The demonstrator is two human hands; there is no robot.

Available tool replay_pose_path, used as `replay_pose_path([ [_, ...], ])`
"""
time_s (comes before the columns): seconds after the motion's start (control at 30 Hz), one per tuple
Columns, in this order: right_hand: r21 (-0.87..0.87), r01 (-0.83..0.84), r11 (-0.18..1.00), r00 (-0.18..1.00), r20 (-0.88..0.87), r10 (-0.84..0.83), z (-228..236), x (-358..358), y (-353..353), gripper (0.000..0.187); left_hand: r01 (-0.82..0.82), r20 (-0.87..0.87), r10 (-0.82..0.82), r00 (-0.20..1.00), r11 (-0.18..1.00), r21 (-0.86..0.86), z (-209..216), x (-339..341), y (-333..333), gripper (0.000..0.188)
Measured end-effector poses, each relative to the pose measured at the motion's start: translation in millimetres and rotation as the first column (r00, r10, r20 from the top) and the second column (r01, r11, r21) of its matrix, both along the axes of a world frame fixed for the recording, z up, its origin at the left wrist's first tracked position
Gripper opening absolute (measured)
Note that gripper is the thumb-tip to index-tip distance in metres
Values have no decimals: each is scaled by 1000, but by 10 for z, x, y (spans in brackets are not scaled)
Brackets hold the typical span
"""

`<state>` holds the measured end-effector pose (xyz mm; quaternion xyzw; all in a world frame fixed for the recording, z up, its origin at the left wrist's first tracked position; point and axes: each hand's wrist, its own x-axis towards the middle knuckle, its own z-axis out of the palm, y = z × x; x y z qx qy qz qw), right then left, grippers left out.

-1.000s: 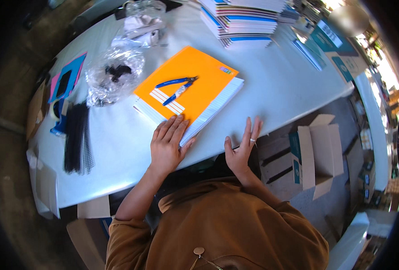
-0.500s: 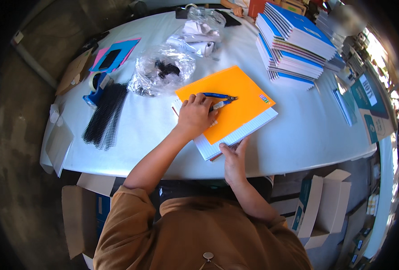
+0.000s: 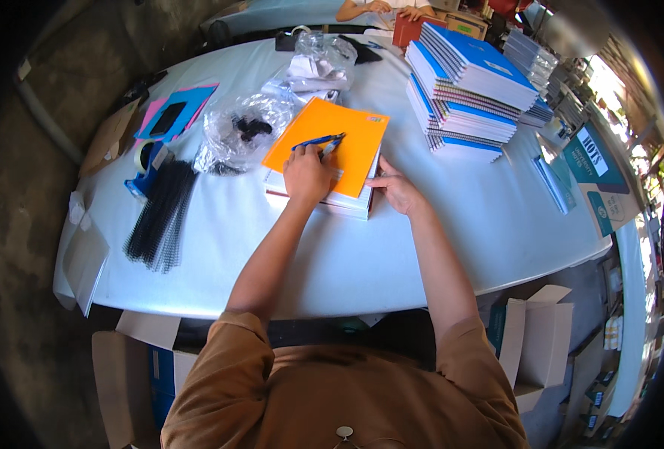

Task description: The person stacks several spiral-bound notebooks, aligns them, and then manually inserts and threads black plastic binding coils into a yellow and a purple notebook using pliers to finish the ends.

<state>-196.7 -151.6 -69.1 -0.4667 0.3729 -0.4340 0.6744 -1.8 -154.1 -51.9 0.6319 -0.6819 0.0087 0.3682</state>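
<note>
An orange notebook cover [image 3: 354, 142] lies on a thick stack of white lined pages [image 3: 351, 205] near the middle of the table. My left hand [image 3: 307, 176] rests on the cover, its fingers closed around blue-handled cutting pliers [image 3: 330, 141] whose jaws point to the right. At the right edge of the stack is my right hand [image 3: 399, 190], gripping the side with thumb and fingers; some fingertips are hidden by the pages.
Clear plastic wrap [image 3: 246, 131] lies left of the notebook, black spiral binding coils [image 3: 166, 217] nearer, beside a blue tape dispenser [image 3: 148, 168]. Blue spiral notebooks [image 3: 467, 97] are piled at the back right. Another person's hands [image 3: 396, 10] are at the far edge. Open cartons [image 3: 534, 344] stand below.
The notebook stack has turned counterclockwise and moved left and away from me, with the pliers still under my left hand. My right hand has shifted from the near corner to the right edge.
</note>
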Motion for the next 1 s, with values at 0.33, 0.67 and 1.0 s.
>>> replay_pose_path([
  [0.33,-540,-573,616,338,-841,-423,528,723,531,76,-171,-279,99,955,954,-247,154,528,-11,19],
  [0.67,-360,-620,697,339,-924,-176,602,704,317,49,-161,-403,49,914,955,-249,215,793,-72,22],
  [1.0,-196,-604,772,391,-918,73,803,689,123,42,-130,-652,-12,758,977,-169,270,928,-83,34],
])
